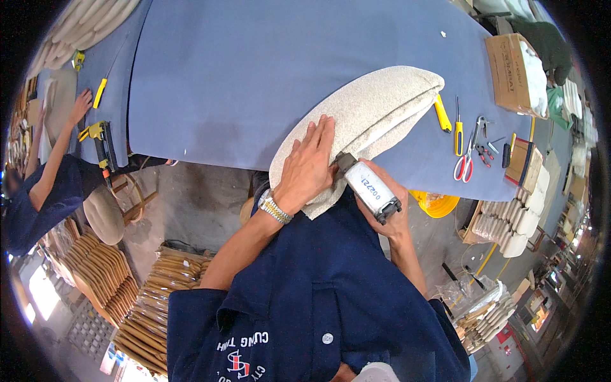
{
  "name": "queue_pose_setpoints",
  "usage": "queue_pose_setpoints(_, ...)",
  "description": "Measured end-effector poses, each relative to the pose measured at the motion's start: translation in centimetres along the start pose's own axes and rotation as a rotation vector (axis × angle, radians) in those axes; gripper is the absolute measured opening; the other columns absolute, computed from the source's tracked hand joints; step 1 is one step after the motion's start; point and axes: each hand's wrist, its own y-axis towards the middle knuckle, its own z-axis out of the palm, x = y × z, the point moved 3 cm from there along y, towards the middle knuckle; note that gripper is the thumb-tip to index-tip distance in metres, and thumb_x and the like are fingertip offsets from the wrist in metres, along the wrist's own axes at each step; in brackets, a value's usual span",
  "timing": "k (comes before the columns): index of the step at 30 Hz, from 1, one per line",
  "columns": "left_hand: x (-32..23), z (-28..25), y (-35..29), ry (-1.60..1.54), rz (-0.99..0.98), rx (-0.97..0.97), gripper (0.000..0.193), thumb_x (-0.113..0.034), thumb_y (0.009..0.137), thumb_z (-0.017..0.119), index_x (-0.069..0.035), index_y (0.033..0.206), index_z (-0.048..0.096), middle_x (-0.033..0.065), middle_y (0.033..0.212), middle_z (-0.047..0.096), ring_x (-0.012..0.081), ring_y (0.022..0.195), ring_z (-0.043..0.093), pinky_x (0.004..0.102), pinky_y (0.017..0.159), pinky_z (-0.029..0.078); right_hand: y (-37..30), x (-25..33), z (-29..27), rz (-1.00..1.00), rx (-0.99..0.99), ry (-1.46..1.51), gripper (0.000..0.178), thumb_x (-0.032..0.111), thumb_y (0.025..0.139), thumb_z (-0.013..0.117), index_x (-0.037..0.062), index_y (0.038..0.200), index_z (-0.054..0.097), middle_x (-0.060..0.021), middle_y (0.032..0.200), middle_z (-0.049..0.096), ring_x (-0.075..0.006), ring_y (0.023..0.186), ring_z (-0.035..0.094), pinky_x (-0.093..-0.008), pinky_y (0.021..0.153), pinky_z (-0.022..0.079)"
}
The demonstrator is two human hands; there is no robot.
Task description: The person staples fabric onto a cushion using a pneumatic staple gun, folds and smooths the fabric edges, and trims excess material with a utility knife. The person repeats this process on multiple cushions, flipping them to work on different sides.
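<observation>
A long, curved pad [356,105] covered in beige fabric rests tilted at the table's near edge, its lower end against my body. My left hand [310,162], with a metal watch at the wrist, grips the near part, fingers long across the fabric and thumb side at the folded edge. My right hand [389,191] is wrapped around a staple gun [372,189] with a white body. The gun's dark nose meets the pad's edge right beside my left hand. A seam or fold runs along the pad, with a paler strip showing in it. My right fingers are partly hidden behind the gun.
On the blue-covered table [254,76] lie a yellow-handled screwdriver [459,137], red-handled scissors [464,167], pliers and a yellow cutter [442,114]. A cardboard box [509,73] stands far right. A yellow bowl [436,204] sits below the edge. At left, another person [44,191] works near another staple gun [102,146].
</observation>
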Motion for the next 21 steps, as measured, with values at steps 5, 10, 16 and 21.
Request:
queue_pose_setpoints(5, 0.2, 0.1, 0.6, 0.055, 0.004, 0.0, 0.093, -0.005, 0.082, 0.074, 0.001, 0.16, 0.026, 0.0256, 0.165, 0.034, 0.0453, 0.15, 0.036, 0.0627, 0.115, 0.041, 1.0, 0.6, 0.6, 0.069, 0.004, 0.041, 0.062, 0.008, 0.075, 0.076, 0.0053, 0.136, 0.064, -0.0176, 0.124, 0.072, -0.0351, 0.109, 0.073, -0.0371, 0.093, 0.057)
queue_pose_setpoints(10, 0.3, 0.1, 0.2, -0.006, -0.011, -0.021, 0.1, 0.006, 0.076, 0.07, -0.001, 0.162, 0.021, 0.0266, 0.161, 0.037, 0.0479, 0.147, 0.039, 0.0573, 0.115, 0.044, 0.6, 0.4, 0.8, 0.056, -0.004, 0.057, 0.064, 0.008, 0.075, 0.076, 0.0064, 0.137, 0.063, -0.0176, 0.121, 0.072, -0.0357, 0.107, 0.073, -0.0381, 0.091, 0.057)
queue_pose_setpoints(16, 0.0, 0.0, 0.0, -0.031, -0.011, -0.037, 0.101, 0.004, 0.077, 0.074, 0.001, 0.162, 0.019, 0.0268, 0.163, 0.035, 0.0465, 0.148, 0.038, 0.0616, 0.115, 0.042, -0.3, 0.5, 0.2, 0.048, 0.045, 0.007, 0.064, 0.009, 0.074, 0.076, 0.0063, 0.137, 0.063, -0.0177, 0.126, 0.071, -0.036, 0.11, 0.073, -0.0381, 0.093, 0.057)
queue_pose_setpoints(21, 0.2, 0.3, -0.2, 0.003, 0.002, -0.034, 0.097, 0.004, 0.081, 0.068, -0.002, 0.163, 0.017, 0.0269, 0.165, 0.032, 0.0474, 0.149, 0.037, 0.0626, 0.115, 0.041, 0.2, 1.5, 0.1, 0.08, 0.107, 0.024, 0.063, 0.006, 0.074, 0.075, 0.0065, 0.136, 0.063, -0.0172, 0.126, 0.072, -0.0352, 0.111, 0.073, -0.0371, 0.094, 0.056)
